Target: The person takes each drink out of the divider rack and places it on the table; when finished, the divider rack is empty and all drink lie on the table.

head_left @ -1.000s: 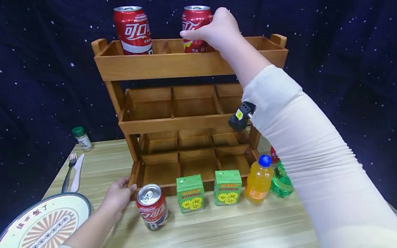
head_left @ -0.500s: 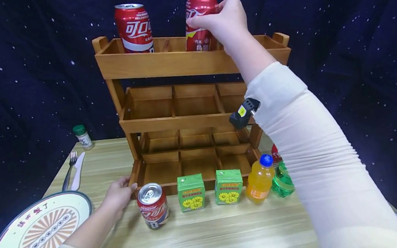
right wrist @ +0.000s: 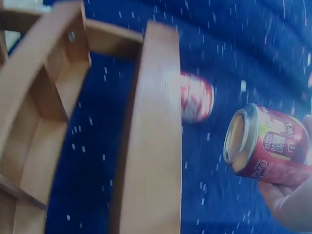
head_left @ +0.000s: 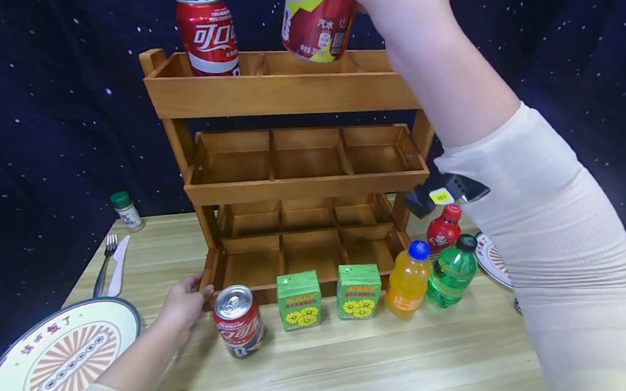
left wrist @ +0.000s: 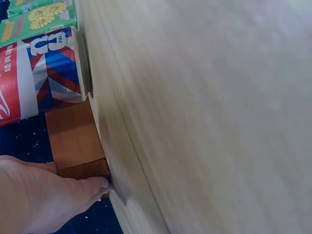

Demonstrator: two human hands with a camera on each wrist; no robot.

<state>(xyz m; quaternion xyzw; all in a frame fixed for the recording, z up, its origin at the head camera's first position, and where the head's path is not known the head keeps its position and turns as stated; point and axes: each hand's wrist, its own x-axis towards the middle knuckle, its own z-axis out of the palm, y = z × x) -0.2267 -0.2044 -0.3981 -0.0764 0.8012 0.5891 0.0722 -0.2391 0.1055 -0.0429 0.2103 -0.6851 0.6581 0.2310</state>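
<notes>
My right hand [head_left: 406, 7] grips a red cola can [head_left: 316, 28] above the top tier of the wooden rack [head_left: 284, 94]. The can's upper part runs out of the head view; in the right wrist view its bare metal bottom [right wrist: 240, 139] shows, tilted. A second cola can [head_left: 206, 36] stands in the left part of the top tier. Low down, my left hand [head_left: 184, 304] holds the rack's front left corner, thumb on the wood, as the left wrist view shows its wooden end [left wrist: 75, 136]. Just right of that hand, another cola can [head_left: 239, 328] stands on the table.
Two green drink cartons [head_left: 298, 302] stand before the rack, with an orange drink bottle [head_left: 408, 283], a green bottle [head_left: 452, 273] and a red bottle [head_left: 444, 229] to their right. A plate [head_left: 9, 368], fork [head_left: 105, 267], knife [head_left: 119, 266] and green-capped shaker [head_left: 127, 211] are at the left.
My right hand has lifted the cola can up out of the rack's top tier and nearer to me. The bottles and a plate at the right have come into view. My left hand stays put.
</notes>
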